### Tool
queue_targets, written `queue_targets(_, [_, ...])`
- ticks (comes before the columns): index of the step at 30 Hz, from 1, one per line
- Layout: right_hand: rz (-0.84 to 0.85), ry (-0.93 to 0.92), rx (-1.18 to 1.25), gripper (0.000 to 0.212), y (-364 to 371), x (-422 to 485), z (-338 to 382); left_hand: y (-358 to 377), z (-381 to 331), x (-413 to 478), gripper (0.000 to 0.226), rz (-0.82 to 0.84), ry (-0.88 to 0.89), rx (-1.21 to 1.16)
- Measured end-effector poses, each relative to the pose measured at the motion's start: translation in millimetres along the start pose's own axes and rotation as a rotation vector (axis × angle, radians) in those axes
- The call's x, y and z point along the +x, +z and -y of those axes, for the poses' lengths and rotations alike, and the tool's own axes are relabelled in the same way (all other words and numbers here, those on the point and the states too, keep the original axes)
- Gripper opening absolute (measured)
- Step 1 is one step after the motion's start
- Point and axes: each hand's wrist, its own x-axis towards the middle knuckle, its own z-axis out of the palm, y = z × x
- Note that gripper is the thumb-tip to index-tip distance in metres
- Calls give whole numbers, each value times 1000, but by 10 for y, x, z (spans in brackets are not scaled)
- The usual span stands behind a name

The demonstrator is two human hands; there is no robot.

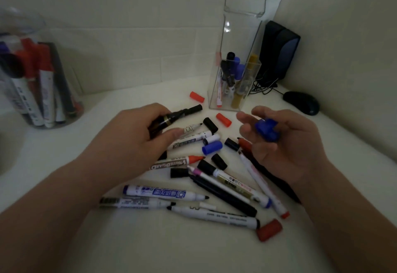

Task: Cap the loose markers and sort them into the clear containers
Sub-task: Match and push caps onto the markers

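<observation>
Gripped black marker (178,114) w/ left hand (133,137) & pinched blue cap (266,132) in right hand (285,143), prob. to match cap & pen, above loose markers (154,193), w/ round jar (25,21) far left, tall box (240,36) far right.

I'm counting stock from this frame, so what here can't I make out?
All in the head view.
Round jar: cut off by the left edge, so its marker count is unknown.
Black marker: rear end hidden inside the left hand.
Blue cap in the right hand: motion-blurred, shape unclear.
Dark marker under the right wrist: far end covered.
</observation>
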Motion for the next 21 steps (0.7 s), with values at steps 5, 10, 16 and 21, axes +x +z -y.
queue_targets(5, [-18, -28, -285, 6, 40, 139, -91, 66, 2, 0, 17, 30, -15, 38])
queue_targets(10, [-150, -442, -1638, 6, 79, 292, -245, 117, -15, -4, 18, 85, -32, 27])
queue_targets(16, [28, -323, -1894, 24, 107, 345, -282, 124, -68, -37, 20, 160, -8, -33])
queue_targets(21, [111, -339, -1925, 18, 86, 316, -198, 111, -72, -39, 24, 169, 3, -50])
